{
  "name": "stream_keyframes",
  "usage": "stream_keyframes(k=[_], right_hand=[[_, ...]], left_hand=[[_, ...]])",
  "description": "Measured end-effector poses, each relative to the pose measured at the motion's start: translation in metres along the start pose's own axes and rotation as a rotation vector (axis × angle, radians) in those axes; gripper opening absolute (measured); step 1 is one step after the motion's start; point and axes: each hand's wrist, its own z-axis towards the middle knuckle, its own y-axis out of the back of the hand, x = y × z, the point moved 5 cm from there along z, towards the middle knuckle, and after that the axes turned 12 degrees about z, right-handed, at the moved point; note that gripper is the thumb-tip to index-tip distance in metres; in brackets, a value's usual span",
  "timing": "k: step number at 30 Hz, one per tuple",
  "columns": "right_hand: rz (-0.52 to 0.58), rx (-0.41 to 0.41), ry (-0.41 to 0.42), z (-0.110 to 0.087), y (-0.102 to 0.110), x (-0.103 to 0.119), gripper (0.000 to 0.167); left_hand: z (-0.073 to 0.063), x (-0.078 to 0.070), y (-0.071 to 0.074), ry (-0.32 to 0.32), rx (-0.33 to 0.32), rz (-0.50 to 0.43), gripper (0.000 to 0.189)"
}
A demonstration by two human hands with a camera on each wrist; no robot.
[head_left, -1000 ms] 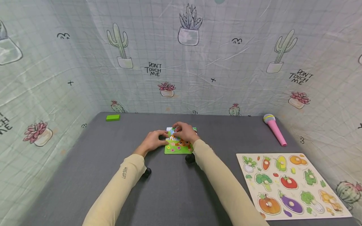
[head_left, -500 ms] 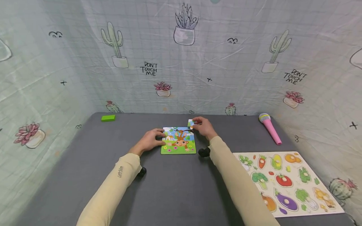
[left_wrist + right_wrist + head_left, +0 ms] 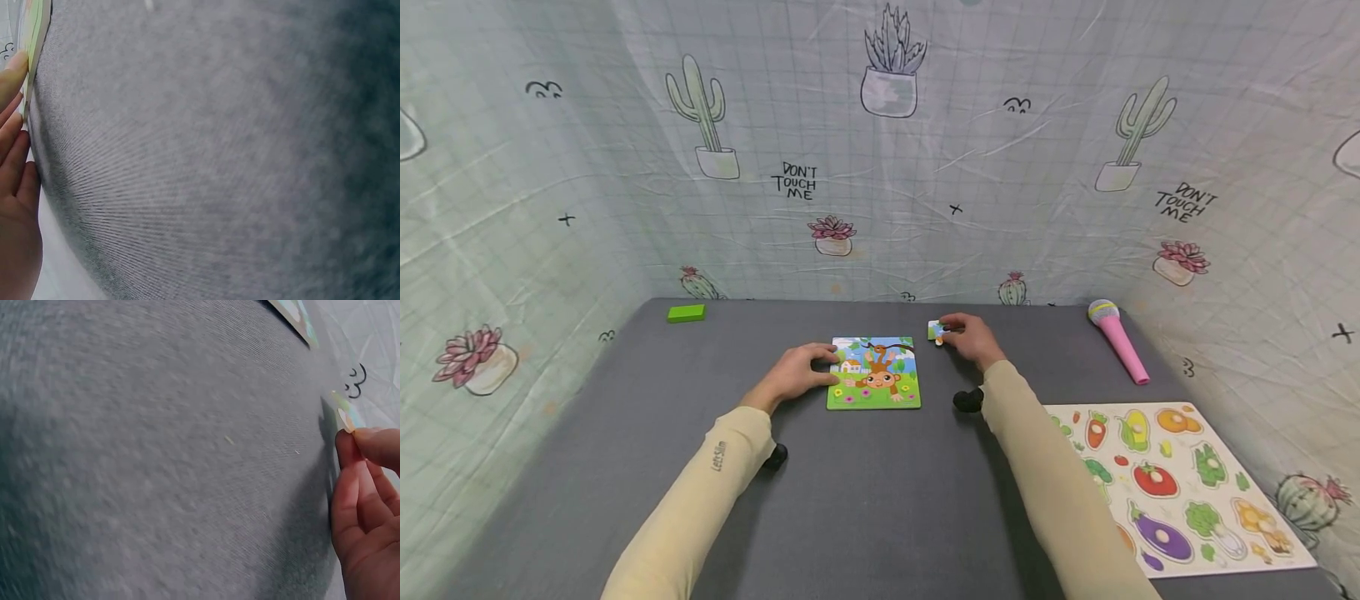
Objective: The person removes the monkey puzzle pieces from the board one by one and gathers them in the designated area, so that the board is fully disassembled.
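Note:
In the head view, a small square jigsaw puzzle [image 3: 880, 375] with a hanging monkey on it lies on the grey table. My left hand [image 3: 790, 372] rests against its left edge, thumb and fingertips touching the board; the left wrist view shows those fingers fairly straight along the board's edge [image 3: 36, 37]. To the right of the puzzle, apart from it, my right hand [image 3: 973, 340] pinches a puzzle piece [image 3: 934, 331] between thumb and fingers. In the right wrist view the piece [image 3: 344, 411] stands tilted up from the table, partly covered by the fingertips.
A pink toy microphone [image 3: 1120, 343] lies at the back right. In front of it is a large vegetable puzzle board [image 3: 1180, 475], partly covered by the right sleeve. A green block [image 3: 687, 313] sits at the back left. Patterned cloth walls [image 3: 880, 192] enclose the table.
My right hand has drawn back from over the monkey puzzle and moved right, carrying the pinched piece away. My left hand has stayed at the board's left edge.

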Motion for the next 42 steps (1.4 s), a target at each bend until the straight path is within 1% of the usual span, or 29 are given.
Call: stream_keyframes(k=[7,10,14,17,21,25,29,34,42], right_hand=[[-0.08,-0.01,0.063,0.001,-0.007,0.001,0.037],[-0.115,-0.016,0.075,0.001,-0.006,0.002,0.038],[-0.15,-0.028,0.067,0.0,-0.004,0.003,0.038],[-0.196,-0.018,0.071,-0.002,-0.003,0.004,0.038],[-0.258,0.012,0.11,-0.003,-0.007,0.005,0.039],[-0.252,0.011,0.14,-0.003,-0.012,0.006,0.037],[-0.238,-0.017,0.154,-0.002,-0.017,0.008,0.033],[-0.224,-0.049,0.147,-0.002,-0.021,0.008,0.031],[-0.229,-0.042,0.147,-0.003,-0.023,0.011,0.03]], left_hand=[[0.002,-0.001,0.0,-0.003,0.013,0.013,0.041],[0.002,-0.001,0.0,-0.008,0.011,0.016,0.041],[0.001,-0.001,0.001,-0.005,0.009,0.013,0.041],[0.001,-0.001,0.002,-0.004,0.011,0.011,0.041],[0.0,-0.002,0.002,-0.002,0.015,0.02,0.041],[0.0,-0.002,0.002,0.0,0.015,0.028,0.041],[0.0,-0.003,0.002,-0.005,0.009,0.031,0.04],[0.0,-0.004,0.002,-0.001,0.011,0.023,0.04],[0.0,-0.003,0.002,-0.001,0.014,0.031,0.041]])
